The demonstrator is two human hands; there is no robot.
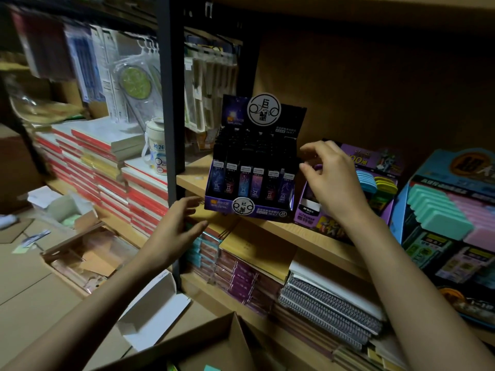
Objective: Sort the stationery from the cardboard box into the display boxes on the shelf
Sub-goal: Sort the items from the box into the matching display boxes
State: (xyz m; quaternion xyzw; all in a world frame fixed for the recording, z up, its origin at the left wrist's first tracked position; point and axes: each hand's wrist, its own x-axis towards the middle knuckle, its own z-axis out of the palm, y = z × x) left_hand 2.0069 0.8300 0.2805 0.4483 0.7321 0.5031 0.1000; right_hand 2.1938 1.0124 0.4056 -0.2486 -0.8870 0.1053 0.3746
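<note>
Our left hand [178, 227] is held out near the front left corner of the dark display box [251, 183] on the wooden shelf [192, 179], fingers straight and spread, holding nothing. Our right hand [333, 180] hovers at the display box's right side, fingers loosely bent and apart; we cannot tell whether they touch it. The cardboard box [230, 341] sits open below us.
</note>
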